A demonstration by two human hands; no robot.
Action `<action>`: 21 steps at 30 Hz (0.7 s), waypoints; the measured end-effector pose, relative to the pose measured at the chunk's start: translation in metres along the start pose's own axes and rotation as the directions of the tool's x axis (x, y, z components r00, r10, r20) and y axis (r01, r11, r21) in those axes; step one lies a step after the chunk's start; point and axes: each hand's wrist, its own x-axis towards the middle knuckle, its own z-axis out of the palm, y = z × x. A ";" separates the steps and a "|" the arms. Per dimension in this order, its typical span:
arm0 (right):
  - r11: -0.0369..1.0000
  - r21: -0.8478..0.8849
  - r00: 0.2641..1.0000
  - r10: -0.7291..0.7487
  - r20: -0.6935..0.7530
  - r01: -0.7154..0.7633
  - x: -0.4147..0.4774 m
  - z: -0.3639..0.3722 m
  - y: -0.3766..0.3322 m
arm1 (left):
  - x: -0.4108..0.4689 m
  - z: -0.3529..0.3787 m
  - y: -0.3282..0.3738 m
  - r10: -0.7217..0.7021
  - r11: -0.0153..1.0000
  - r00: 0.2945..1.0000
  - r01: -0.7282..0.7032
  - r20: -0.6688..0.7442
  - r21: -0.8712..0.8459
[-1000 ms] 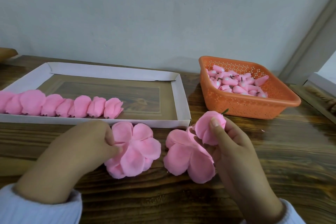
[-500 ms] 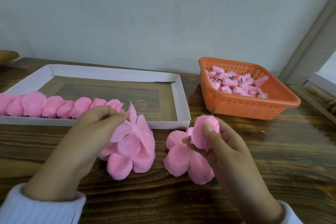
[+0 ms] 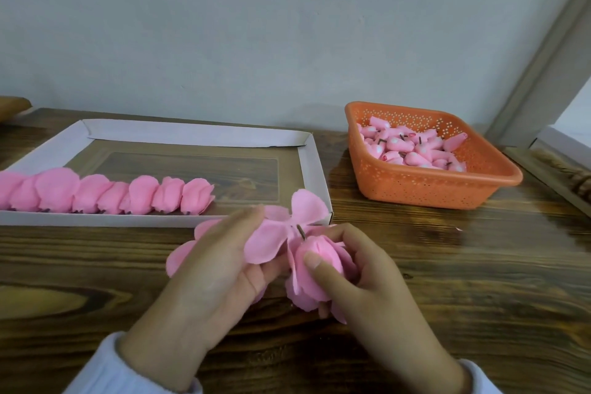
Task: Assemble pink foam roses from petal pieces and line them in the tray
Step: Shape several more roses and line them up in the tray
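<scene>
Roses (image 3: 105, 192) line half the tray's (image 3: 315, 169) near edge at ten o'clock; the basket (image 3: 415, 189) at two holds many buds (image 3: 412, 150). Centre, left hand (image 3: 217, 269) pinches a petal piece (image 3: 281, 233), right hand (image 3: 361, 281) grips a bud (image 3: 319, 254), stem (image 3: 300, 230) entering it.

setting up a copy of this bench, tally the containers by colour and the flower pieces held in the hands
white tray: 1
orange basket: 1
flat petal piece, in the left hand: 1
half-built rose, in the right hand: 1
total: 4
</scene>
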 end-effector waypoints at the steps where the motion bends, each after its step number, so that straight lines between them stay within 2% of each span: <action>1: 1.000 -0.018 1.000 0.004 -0.008 -0.004 0.000 0.000 0.001 | 0.000 -0.001 -0.001 -0.055 0.997 0.997 0.057 0.047 -0.055; 4: 0.998 -0.048 0.999 0.025 -0.031 -0.027 0.002 -0.001 0.001 | 0.001 -0.008 -0.006 -0.106 0.990 0.989 0.115 0.102 -0.086; 7: 0.998 -0.057 0.999 0.032 -0.020 -0.033 0.002 0.000 0.000 | -0.001 -0.007 -0.010 -0.102 0.994 0.993 0.100 0.056 0.031; 9: 0.998 -0.049 0.999 0.027 -0.021 -0.028 0.002 0.001 0.000 | -0.003 -0.009 -0.010 -0.058 0.983 0.997 0.049 0.046 0.178; 11: 0.999 -0.033 0.999 0.039 -0.022 -0.039 0.002 0.001 0.001 | -0.006 -0.011 -0.011 0.077 0.915 0.990 -0.116 0.116 0.386; 13: 0.997 0.018 0.997 0.072 -0.004 -0.072 0.002 0.001 0.000 | -0.008 -0.009 -0.011 0.176 0.787 0.949 -0.295 0.261 0.543; 14: 0.994 0.067 0.996 0.089 0.008 -0.089 0.002 0.001 -0.001 | -0.007 -0.008 -0.014 0.183 0.753 0.929 -0.342 0.321 0.563; 17: 0.980 0.184 0.996 0.072 0.052 -0.081 0.004 -0.002 -0.002 | 0.001 -0.010 -0.021 0.148 0.740 0.876 -0.406 0.459 0.537; 19: 0.985 0.168 0.997 0.026 0.068 -0.038 0.005 -0.003 -0.002 | -0.003 -0.010 -0.019 0.174 0.647 0.815 -0.518 0.553 0.560; 21: 0.985 0.171 0.999 -0.009 0.053 0.000 0.005 -0.003 -0.003 | -0.006 -0.011 -0.016 0.308 0.525 0.759 -0.639 0.574 0.563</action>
